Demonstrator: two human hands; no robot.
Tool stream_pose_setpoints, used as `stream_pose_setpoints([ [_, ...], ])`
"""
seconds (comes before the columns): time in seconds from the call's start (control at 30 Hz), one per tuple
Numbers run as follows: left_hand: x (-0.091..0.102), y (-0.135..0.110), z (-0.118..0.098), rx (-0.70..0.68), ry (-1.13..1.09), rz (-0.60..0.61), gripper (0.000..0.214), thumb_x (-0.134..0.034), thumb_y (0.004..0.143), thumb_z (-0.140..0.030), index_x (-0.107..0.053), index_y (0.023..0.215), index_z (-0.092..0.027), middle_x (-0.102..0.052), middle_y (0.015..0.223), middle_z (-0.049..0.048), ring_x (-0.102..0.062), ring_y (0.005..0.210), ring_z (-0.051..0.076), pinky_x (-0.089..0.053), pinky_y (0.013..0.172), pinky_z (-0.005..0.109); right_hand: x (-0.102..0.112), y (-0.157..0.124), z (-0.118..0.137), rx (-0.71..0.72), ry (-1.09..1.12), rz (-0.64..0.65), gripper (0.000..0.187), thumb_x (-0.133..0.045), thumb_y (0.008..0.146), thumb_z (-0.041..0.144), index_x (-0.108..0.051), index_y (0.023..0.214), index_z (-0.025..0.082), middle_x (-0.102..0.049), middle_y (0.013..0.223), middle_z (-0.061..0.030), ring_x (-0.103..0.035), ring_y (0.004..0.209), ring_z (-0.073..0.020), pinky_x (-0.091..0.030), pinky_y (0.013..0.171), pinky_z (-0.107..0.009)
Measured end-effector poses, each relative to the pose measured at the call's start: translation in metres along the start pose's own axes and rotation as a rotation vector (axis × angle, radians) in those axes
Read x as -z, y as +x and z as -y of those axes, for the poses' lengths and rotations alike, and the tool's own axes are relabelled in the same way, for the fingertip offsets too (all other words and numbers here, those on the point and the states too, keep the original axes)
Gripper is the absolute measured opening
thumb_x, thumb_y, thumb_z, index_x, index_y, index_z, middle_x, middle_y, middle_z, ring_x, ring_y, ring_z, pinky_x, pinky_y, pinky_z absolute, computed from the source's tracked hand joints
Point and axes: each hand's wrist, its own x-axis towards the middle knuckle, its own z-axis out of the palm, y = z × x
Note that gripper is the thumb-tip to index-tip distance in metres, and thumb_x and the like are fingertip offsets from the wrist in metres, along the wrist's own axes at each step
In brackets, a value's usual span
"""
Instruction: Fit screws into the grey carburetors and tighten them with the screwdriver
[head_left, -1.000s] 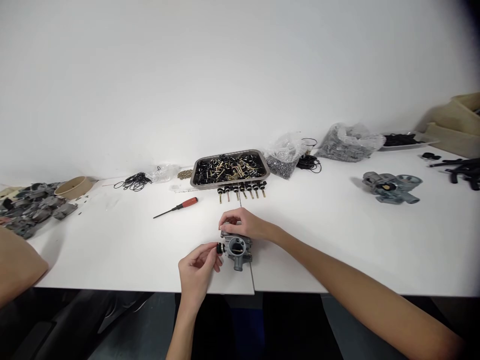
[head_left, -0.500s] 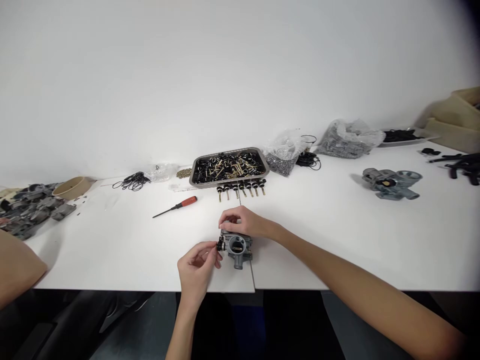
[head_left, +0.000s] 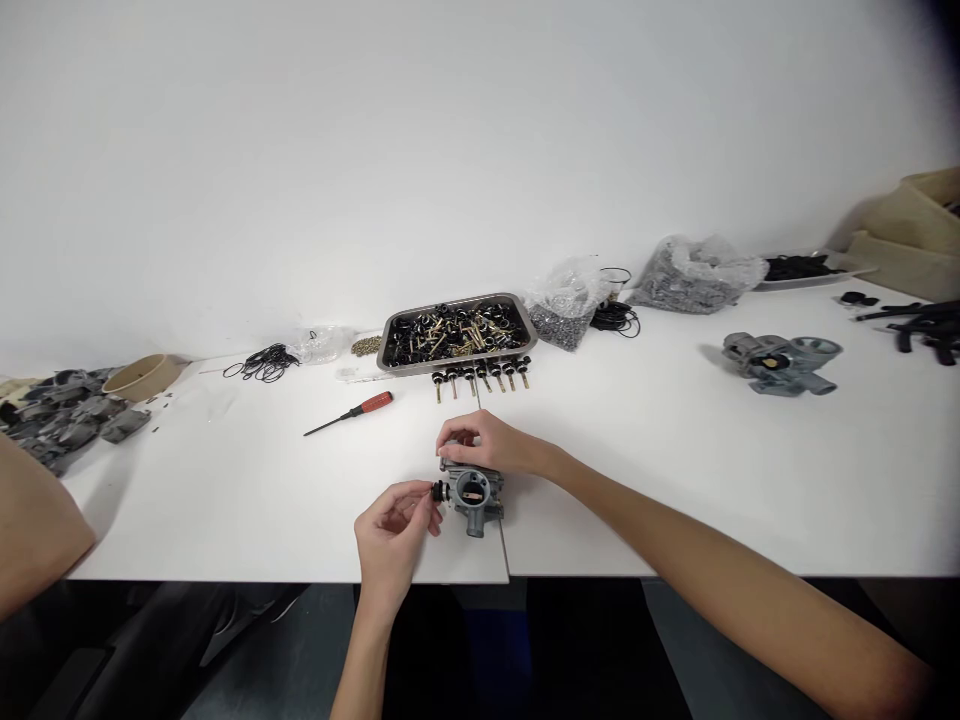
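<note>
A grey metal carburetor (head_left: pixel 475 500) stands near the table's front edge, its round bore facing me. My right hand (head_left: pixel 480 442) is closed over its top from behind, the fingers bent down at its upper left. On the carburetor's left side sits a small black knob-like screw (head_left: pixel 439 491). My left hand (head_left: pixel 396 522) pinches this black knob between thumb and forefinger. Behind the carburetor, several black-headed brass screws (head_left: pixel 480 376) lie in a row before a metal tray (head_left: pixel 384 365) filled with similar ones.
Left of centre lies a red-handled screwdriver (head_left: pixel 349 413). Another carburetor (head_left: pixel 784 365) rests at the right. Along the wall are plastic bags of small parts (head_left: pixel 697 275) and black rings (head_left: pixel 262 363). Someone else's arm (head_left: pixel 41 520) reaches in at far left, near piled grey parts (head_left: pixel 67 415).
The black knob has turned slightly under my left fingers. My right hand stays on the carburetor, and the view has shifted a little.
</note>
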Motion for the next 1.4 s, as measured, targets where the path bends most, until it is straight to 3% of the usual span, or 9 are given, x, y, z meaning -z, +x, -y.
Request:
stream_pose_setpoints([
  [1.0, -0.0009, 0.0019, 0.0004, 0.019, 0.024, -0.026, 0.020, -0.068, 0.077, -0.029, -0.065, 0.088, -0.013, -0.062, 0.062, 0.0029, -0.056, 0.053, 0.012, -0.047, 0.059, 0.027, 0.0000, -0.0012, 0.0012, 0.005, -0.043, -0.006, 0.022, -0.055, 0.086, 0.033, -0.066, 0.087, 0.013, -0.062, 0.075, -0.0023, -0.048, 0.062, -0.0094, -0.037, 0.059, -0.021],
  [1.4, -0.0009, 0.0011, 0.0015, -0.022, -0.002, -0.040, 0.020, -0.069, 0.075, -0.027, -0.069, 0.089, -0.013, -0.064, 0.073, 0.0058, -0.057, 0.055, 0.012, -0.048, 0.058, 0.029, 0.0016, -0.0018, 0.0027, -0.004, -0.062, 0.011, 0.024, -0.054, 0.087, 0.035, -0.066, 0.088, 0.014, -0.061, 0.072, -0.0018, -0.047, 0.060, -0.0095, -0.036, 0.057, -0.021],
])
